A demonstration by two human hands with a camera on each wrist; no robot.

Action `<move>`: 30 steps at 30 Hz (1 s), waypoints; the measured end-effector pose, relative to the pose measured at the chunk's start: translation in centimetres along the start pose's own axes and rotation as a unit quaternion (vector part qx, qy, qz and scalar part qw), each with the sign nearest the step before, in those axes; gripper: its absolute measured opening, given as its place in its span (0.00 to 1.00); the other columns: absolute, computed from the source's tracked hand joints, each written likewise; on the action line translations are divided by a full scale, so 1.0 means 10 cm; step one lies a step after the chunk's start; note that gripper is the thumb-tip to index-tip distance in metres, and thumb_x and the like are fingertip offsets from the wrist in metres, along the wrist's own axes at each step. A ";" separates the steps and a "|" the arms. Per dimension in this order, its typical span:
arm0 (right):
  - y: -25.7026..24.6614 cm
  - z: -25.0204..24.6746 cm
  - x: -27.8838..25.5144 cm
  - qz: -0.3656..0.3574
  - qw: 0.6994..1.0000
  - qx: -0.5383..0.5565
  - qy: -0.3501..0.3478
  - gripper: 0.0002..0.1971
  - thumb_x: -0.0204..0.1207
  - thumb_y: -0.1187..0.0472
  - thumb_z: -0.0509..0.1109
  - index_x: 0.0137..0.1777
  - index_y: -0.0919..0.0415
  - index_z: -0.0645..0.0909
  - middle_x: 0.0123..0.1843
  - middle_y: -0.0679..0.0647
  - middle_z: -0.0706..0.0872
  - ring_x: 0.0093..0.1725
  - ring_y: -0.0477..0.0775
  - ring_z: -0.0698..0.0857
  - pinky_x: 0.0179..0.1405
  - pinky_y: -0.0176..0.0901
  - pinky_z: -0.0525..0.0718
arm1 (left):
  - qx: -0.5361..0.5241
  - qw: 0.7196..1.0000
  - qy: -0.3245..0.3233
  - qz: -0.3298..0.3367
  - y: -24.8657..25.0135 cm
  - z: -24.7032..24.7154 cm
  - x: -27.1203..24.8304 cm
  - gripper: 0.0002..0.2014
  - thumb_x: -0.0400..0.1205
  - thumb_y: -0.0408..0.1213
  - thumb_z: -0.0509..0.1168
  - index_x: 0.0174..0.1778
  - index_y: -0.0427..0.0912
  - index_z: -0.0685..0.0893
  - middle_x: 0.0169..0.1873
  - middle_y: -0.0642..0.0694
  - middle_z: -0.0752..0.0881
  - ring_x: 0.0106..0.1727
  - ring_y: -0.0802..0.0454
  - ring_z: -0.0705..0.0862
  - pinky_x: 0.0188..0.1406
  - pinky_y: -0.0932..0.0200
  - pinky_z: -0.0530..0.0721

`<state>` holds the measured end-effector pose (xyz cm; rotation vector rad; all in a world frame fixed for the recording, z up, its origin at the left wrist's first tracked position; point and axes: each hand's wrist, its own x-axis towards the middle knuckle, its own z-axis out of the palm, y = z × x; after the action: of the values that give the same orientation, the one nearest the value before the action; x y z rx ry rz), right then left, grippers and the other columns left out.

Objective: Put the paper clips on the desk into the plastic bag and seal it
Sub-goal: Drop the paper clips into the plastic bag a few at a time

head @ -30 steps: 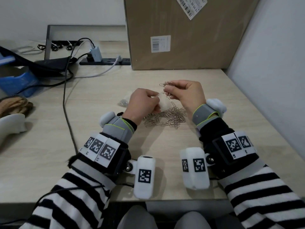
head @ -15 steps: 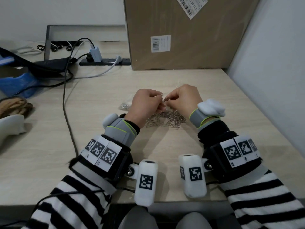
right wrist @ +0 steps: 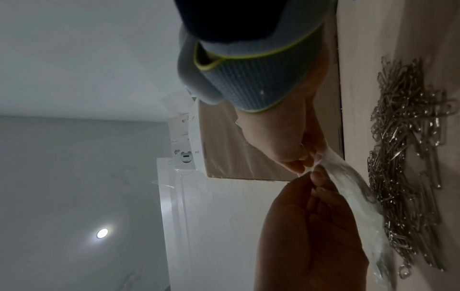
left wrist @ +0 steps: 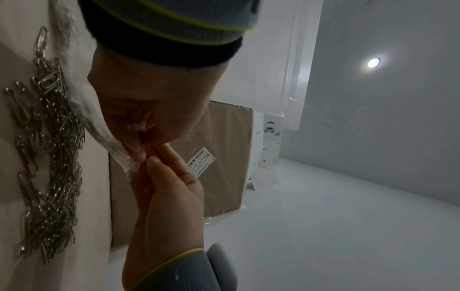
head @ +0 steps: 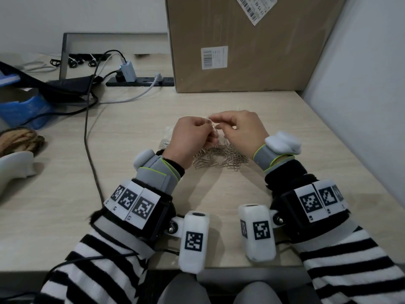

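- Your left hand (head: 190, 140) and right hand (head: 242, 131) meet fingertip to fingertip, raised above the surface (head: 219, 194); both pinch the mouth of the clear plastic bag (right wrist: 348, 173).
- In the head view a paper clip (head: 214, 127) sits right at the pinch; whether it is already inside the mouth cannot be told.
- The bag trails down from your left hand to the surface and seems to hold a few clips near its bottom (head: 164, 143), just beyond your left wrist.
- The main pile of paper clips (head: 219, 157) lies loose on the surface, directly under and between your wrists.
- Judgement: early stage. Most clips are left to load, and the seal is not yet closed.
- Surface: pale wood grain. A cardboard box (head: 241, 44) stands beyond your hands; a power strip (head: 140, 81) and cables (head: 89, 132) lie beyond your left hand.
- A plain grey wall (head: 361, 84) runs beside your right hand.
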<state>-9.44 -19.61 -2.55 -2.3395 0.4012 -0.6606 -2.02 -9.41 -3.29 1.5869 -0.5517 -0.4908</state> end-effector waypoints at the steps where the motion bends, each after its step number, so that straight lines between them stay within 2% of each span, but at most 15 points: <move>1: 0.00 0.00 -0.01 -0.009 1.000 0.001 -0.002 0.17 0.77 0.71 0.62 0.59 0.59 0.86 0.57 0.51 0.90 0.58 0.39 0.84 0.51 0.14 0.72 | 0.003 1.000 -0.001 0.001 0.00 0.00 0.00 0.12 0.83 0.28 0.58 0.36 0.37 0.82 0.28 0.42 0.84 0.20 0.60 0.82 0.22 0.69 0.80; 3: -0.01 -0.01 -0.02 -0.024 1.000 0.010 0.002 0.16 0.77 0.71 0.63 0.57 0.58 0.87 0.54 0.49 0.91 0.50 0.28 0.80 0.46 0.09 0.69 | 0.002 1.000 0.002 0.002 0.00 0.00 0.00 0.11 0.82 0.27 0.58 0.37 0.37 0.83 0.28 0.42 0.84 0.21 0.60 0.82 0.23 0.69 0.80; 5: 0.00 -0.01 -0.01 -0.031 0.999 0.023 0.031 0.13 0.75 0.69 0.66 0.53 0.57 0.88 0.48 0.48 0.91 0.40 0.30 0.82 0.44 0.13 0.71 | -0.005 1.000 0.015 0.006 0.01 -0.01 0.00 0.10 0.83 0.28 0.59 0.38 0.38 0.83 0.28 0.42 0.85 0.21 0.60 0.83 0.22 0.68 0.80; 7: 0.05 -0.02 0.01 -0.002 0.996 0.018 0.089 0.08 0.71 0.62 0.71 0.48 0.53 0.86 0.43 0.46 0.89 0.33 0.39 0.80 0.42 0.31 0.79 | -0.015 0.999 0.033 0.009 0.02 -0.02 0.01 0.11 0.84 0.30 0.60 0.37 0.40 0.82 0.28 0.43 0.85 0.21 0.60 0.83 0.22 0.69 0.79; 8: 0.08 -0.03 0.02 0.024 0.994 0.011 0.109 0.06 0.69 0.58 0.73 0.46 0.52 0.84 0.41 0.46 0.87 0.32 0.42 0.78 0.40 0.39 0.80 | -0.019 0.999 0.038 0.011 0.02 -0.03 0.01 0.11 0.84 0.30 0.60 0.37 0.41 0.82 0.27 0.43 0.85 0.21 0.60 0.83 0.21 0.69 0.79; 9: 0.11 -0.04 0.02 0.053 0.992 0.007 0.111 0.07 0.68 0.54 0.74 0.45 0.52 0.83 0.39 0.46 0.85 0.31 0.43 0.77 0.38 0.42 0.79 | -0.022 0.999 0.040 0.014 0.03 -0.03 0.01 0.11 0.84 0.30 0.60 0.37 0.41 0.82 0.27 0.44 0.84 0.21 0.60 0.83 0.21 0.69 0.78; 12: 0.15 -0.02 0.03 0.119 0.991 0.015 0.059 0.06 0.67 0.54 0.75 0.35 0.54 0.83 0.31 0.48 0.85 0.26 0.40 0.80 0.33 0.39 0.79 | -0.014 0.999 0.035 0.020 0.05 -0.04 0.00 0.09 0.83 0.30 0.61 0.38 0.42 0.83 0.27 0.44 0.85 0.21 0.59 0.83 0.21 0.69 0.79; 15: 0.13 -0.01 0.02 0.112 0.988 0.083 0.072 0.07 0.70 0.59 0.73 0.32 0.57 0.84 0.26 0.47 0.85 0.19 0.38 0.79 0.26 0.32 0.78 | -0.011 0.999 0.027 0.031 0.06 -0.05 -0.01 0.04 0.80 0.28 0.64 0.44 0.39 0.83 0.28 0.44 0.85 0.22 0.60 0.83 0.22 0.69 0.79; 18: 0.12 -0.03 0.03 0.098 0.981 0.141 0.095 0.10 0.76 0.57 0.68 0.36 0.58 0.85 0.30 0.50 0.88 0.24 0.44 0.83 0.26 0.28 0.77 | -0.020 0.997 0.053 0.053 0.07 -0.07 0.00 0.08 0.78 0.27 0.65 0.52 0.36 0.83 0.30 0.44 0.86 0.24 0.60 0.84 0.24 0.69 0.79; 20: 0.16 -0.01 0.03 0.097 0.989 0.090 0.066 0.10 0.77 0.54 0.68 0.41 0.58 0.87 0.37 0.51 0.89 0.32 0.47 0.85 0.35 0.33 0.80 | -0.025 0.993 0.090 0.067 0.07 -0.10 0.02 0.10 0.78 0.27 0.65 0.55 0.35 0.83 0.30 0.44 0.86 0.24 0.61 0.84 0.24 0.69 0.79; 22: 0.21 0.01 0.03 0.100 0.995 -0.004 -0.014 0.11 0.72 0.48 0.72 0.50 0.53 0.87 0.46 0.48 0.87 0.44 0.48 0.84 0.47 0.39 0.80 | -0.032 0.990 0.120 0.073 0.06 -0.13 0.05 0.11 0.79 0.27 0.64 0.56 0.34 0.82 0.30 0.44 0.86 0.23 0.62 0.83 0.25 0.69 0.79; 24: 0.24 0.03 0.01 0.101 0.983 -0.104 -0.117 0.24 0.65 0.40 0.75 0.61 0.46 0.82 0.58 0.47 0.82 0.57 0.49 0.80 0.59 0.43 0.77 | -0.034 0.988 0.133 0.074 0.05 -0.15 0.07 0.11 0.79 0.27 0.64 0.57 0.34 0.82 0.30 0.45 0.85 0.23 0.62 0.83 0.25 0.69 0.80; 26: 0.24 0.02 -0.01 0.089 0.966 -0.163 -0.177 0.34 0.60 0.35 0.75 0.67 0.43 0.77 0.66 0.51 0.79 0.67 0.55 0.76 0.67 0.51 0.75 | -0.029 0.988 0.130 0.074 0.04 -0.14 0.08 0.12 0.78 0.27 0.64 0.57 0.34 0.83 0.30 0.45 0.85 0.23 0.62 0.83 0.25 0.69 0.81; 28: 0.23 0.01 -0.02 0.078 0.959 -0.180 -0.203 0.34 0.59 0.36 0.76 0.68 0.43 0.77 0.66 0.54 0.78 0.67 0.57 0.75 0.68 0.52 0.75 | -0.018 0.990 0.120 0.073 0.02 -0.13 0.09 0.12 0.78 0.27 0.64 0.58 0.34 0.83 0.30 0.44 0.86 0.23 0.62 0.84 0.25 0.68 0.81; 30: 0.22 0.01 -0.02 0.064 0.958 -0.185 -0.208 0.27 0.63 0.42 0.77 0.64 0.44 0.80 0.61 0.54 0.79 0.62 0.55 0.77 0.63 0.46 0.75 | -0.012 0.991 0.114 0.070 0.00 -0.12 0.09 0.13 0.78 0.27 0.64 0.58 0.33 0.82 0.31 0.44 0.86 0.23 0.62 0.84 0.25 0.68 0.81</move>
<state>-9.78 -21.12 -4.17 -2.6899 0.5091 -0.0189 -0.52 -9.01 -3.18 1.5435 -0.4769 -0.2061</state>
